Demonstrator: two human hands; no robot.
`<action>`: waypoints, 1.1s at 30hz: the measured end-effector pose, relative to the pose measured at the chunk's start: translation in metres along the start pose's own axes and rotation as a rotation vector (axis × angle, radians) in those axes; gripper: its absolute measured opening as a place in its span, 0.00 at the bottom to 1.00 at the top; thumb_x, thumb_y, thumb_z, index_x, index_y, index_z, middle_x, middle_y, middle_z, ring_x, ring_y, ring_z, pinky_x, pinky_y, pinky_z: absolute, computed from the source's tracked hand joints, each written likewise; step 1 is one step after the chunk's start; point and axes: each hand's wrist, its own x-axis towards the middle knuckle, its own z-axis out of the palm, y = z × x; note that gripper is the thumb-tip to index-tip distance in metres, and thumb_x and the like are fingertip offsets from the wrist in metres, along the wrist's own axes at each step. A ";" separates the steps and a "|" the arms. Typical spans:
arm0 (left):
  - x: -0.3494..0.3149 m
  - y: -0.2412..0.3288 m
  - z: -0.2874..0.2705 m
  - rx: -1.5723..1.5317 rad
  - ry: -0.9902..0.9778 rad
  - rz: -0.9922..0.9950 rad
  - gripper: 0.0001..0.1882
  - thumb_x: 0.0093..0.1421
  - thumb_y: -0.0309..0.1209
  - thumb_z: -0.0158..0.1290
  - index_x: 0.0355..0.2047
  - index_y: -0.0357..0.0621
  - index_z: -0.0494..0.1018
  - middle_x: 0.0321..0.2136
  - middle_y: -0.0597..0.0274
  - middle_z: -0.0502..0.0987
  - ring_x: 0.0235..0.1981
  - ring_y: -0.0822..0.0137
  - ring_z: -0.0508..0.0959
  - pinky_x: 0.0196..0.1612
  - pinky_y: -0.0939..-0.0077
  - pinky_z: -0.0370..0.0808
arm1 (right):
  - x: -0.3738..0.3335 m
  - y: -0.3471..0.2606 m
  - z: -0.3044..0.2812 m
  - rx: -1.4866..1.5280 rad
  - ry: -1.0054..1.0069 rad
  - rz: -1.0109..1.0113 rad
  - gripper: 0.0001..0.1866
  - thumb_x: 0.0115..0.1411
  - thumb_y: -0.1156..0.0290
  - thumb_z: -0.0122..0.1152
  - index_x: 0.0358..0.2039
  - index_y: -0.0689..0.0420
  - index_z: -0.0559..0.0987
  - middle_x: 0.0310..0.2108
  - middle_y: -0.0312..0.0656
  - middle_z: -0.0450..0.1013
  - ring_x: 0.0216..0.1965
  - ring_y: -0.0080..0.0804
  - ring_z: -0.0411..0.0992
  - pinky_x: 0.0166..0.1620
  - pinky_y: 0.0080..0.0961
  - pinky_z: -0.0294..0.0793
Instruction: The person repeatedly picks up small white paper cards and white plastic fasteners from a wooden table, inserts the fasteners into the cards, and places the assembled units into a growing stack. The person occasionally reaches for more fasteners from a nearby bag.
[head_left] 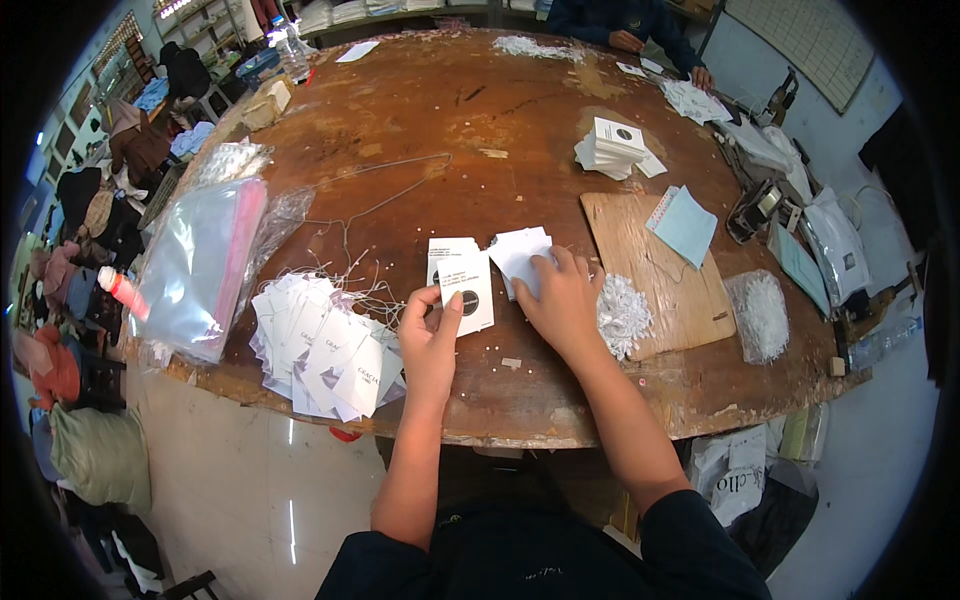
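My left hand (432, 335) pinches the lower edge of a white paper tag (468, 288) that bears a dark round mark, with a second tag behind it. My right hand (562, 295) lies flat on a small fan of white tags (520, 255), fingers spread over them. Both hands rest near the front edge of the worn brown table (450, 130). Left of my left hand lies a heap of strung white tags (325, 350) with thin cords trailing out.
A clear plastic bag (200, 265) lies at the table's left. A wooden board (665, 285) to my right carries white string bundles (622, 315) and a pale blue card (688, 225). Behind stands a tag stack (612, 148). Another person's hands (628, 42) work at the far side.
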 end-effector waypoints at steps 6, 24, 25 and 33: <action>-0.017 -0.012 0.001 0.101 0.042 0.071 0.10 0.68 0.28 0.54 0.44 0.35 0.69 0.39 0.60 0.78 0.39 0.76 0.77 0.42 0.81 0.74 | 0.001 -0.002 0.002 0.040 0.005 0.005 0.24 0.51 0.58 0.70 0.45 0.57 0.81 0.53 0.53 0.71 0.54 0.50 0.67 0.59 0.59 0.56; -0.021 0.000 0.003 -0.150 0.026 -0.180 0.18 0.71 0.31 0.45 0.58 0.36 0.60 0.50 0.51 0.75 0.47 0.67 0.78 0.44 0.70 0.80 | -0.039 -0.036 -0.041 0.507 0.070 -0.261 0.28 0.51 0.64 0.71 0.53 0.58 0.77 0.56 0.59 0.63 0.56 0.56 0.66 0.57 0.45 0.68; -0.021 0.001 0.004 -0.169 0.005 -0.193 0.20 0.72 0.32 0.43 0.60 0.35 0.58 0.52 0.49 0.74 0.48 0.65 0.78 0.44 0.71 0.80 | -0.044 -0.043 -0.039 0.526 0.060 -0.275 0.28 0.51 0.64 0.71 0.53 0.57 0.77 0.56 0.59 0.64 0.56 0.57 0.66 0.57 0.45 0.68; -0.020 -0.010 0.001 -0.276 -0.018 -0.190 0.22 0.74 0.38 0.41 0.59 0.34 0.66 0.53 0.53 0.74 0.49 0.70 0.76 0.49 0.74 0.75 | -0.055 -0.052 -0.033 0.476 0.115 -0.371 0.26 0.52 0.66 0.71 0.51 0.59 0.78 0.52 0.55 0.68 0.49 0.47 0.71 0.50 0.40 0.73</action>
